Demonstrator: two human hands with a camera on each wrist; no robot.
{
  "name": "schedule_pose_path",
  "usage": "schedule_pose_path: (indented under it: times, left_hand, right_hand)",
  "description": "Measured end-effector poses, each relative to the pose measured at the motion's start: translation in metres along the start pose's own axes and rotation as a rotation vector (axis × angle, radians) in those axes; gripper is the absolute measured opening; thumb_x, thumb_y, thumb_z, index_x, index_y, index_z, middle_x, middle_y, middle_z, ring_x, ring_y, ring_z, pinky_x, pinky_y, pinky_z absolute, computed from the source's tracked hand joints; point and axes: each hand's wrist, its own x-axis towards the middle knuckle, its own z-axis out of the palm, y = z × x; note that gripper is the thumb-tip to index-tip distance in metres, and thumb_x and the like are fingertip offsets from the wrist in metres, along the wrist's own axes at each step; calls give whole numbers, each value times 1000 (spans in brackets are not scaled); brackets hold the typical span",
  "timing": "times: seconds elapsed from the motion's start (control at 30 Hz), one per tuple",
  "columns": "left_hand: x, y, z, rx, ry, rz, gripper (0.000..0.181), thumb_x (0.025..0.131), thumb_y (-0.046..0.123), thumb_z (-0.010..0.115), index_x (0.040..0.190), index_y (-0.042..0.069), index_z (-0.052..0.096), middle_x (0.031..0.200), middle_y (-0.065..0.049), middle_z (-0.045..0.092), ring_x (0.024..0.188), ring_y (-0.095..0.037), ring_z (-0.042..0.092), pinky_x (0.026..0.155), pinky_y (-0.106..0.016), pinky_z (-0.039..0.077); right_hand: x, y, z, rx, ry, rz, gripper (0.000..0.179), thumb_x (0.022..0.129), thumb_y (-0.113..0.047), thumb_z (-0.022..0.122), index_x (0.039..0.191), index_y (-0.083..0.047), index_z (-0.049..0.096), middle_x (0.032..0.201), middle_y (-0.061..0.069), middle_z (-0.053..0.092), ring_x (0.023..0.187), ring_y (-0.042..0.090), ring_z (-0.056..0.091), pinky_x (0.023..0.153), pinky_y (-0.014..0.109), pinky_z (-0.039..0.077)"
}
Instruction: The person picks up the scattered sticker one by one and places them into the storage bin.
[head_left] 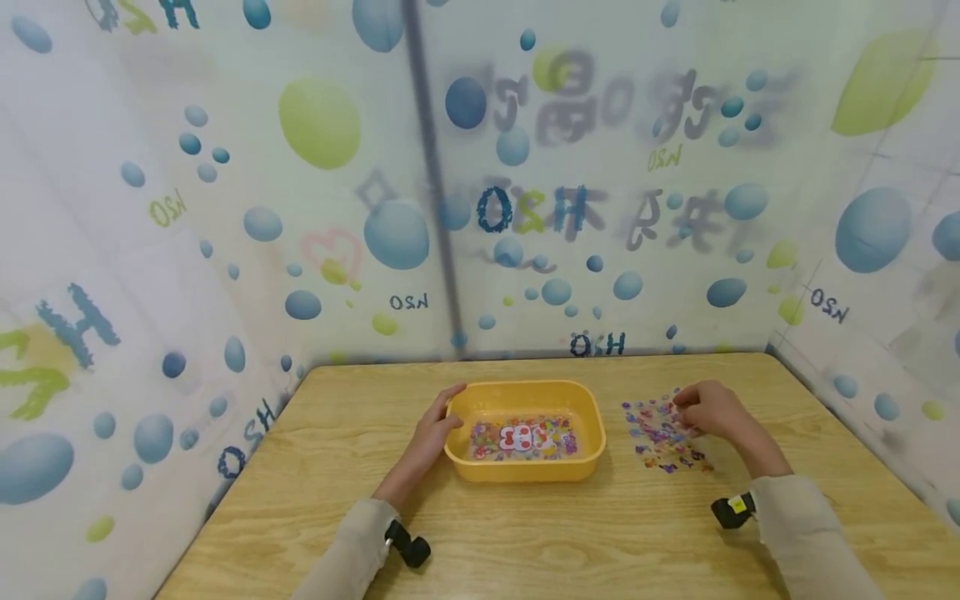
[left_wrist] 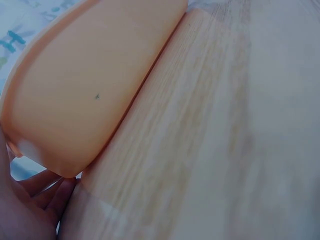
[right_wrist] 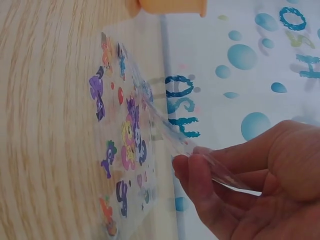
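A yellow plastic basin (head_left: 525, 472) sits on the table, with a sticker sheet (head_left: 522, 438) showing a white bunny face lying inside. My left hand (head_left: 433, 429) grips the basin's left side, thumb at the rim and fingers round the outer wall. In the left wrist view, its fingertips (left_wrist: 62, 192) meet the basin's lower corner. To the right of the basin is a clear sticker sheet (head_left: 660, 433) printed with small colourful cartoon ponies. My right hand (head_left: 712, 408) pinches that sheet's edge between thumb and fingers. The right wrist view shows the pinched edge bent up off the table.
The wooden table (head_left: 540, 542) backs onto a pale curtain (head_left: 525, 275) printed with bubbles and letters, which also closes in both sides. Black wrist cameras sit on the left sleeve (head_left: 352, 542) and the right sleeve (head_left: 806, 533).
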Motion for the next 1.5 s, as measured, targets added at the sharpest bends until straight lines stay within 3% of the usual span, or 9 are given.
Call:
schedule_pose_path:
  times: [0.2,0.53,0.73,0.93,0.97,1.5]
  left_hand:
    - [-1,-3,2,-6,-2,-2,60,96,9,51,155,21,48,166,-11,39,152,-40,36,123,-59,30]
    - [-1,1,1,-9,4,3,59,97,9,50,154,21,48,164,-15,41,145,-40,46,118,-58,38]
    - [-4,8,-1,-9,-10,15,60,96,6,50,155,16,47,166,-17,38,151,-44,36,122,-61,31]
    - [-4,6,-1,-17,-10,10,60,96,7,50,155,20,47,166,-14,37,152,-42,37,122,-60,32]
    - [-1,1,-1,-19,-7,8,60,96,8,50,155,22,47,167,-12,37,152,-41,37,122,-59,32]
    - [0,-2,-1,-16,-8,-4,61,96,9,51,155,23,47,166,-13,38,150,-41,41,120,-59,36]
  right_hand:
    - [1,4,5,4,-5,-10,43,93,1,59,129,23,55,114,35,66,77,21,69,64,34,60]
    - [0,-2,4,-1,40,-10,38,91,6,58,125,21,58,104,29,68,74,21,62,61,34,55]
    - [-1,-6,3,-8,52,-4,36,93,4,58,124,21,59,104,30,68,78,22,68,66,35,60]
    - [-1,-5,5,-21,86,-15,30,93,4,59,119,18,62,99,27,69,76,21,67,65,34,61]
    - [-1,-6,5,-21,88,-15,29,93,3,59,118,18,62,99,26,69,76,21,67,65,34,61]
    - [0,-5,6,-7,110,-6,28,94,3,59,118,18,63,98,25,70,79,23,67,67,35,60]
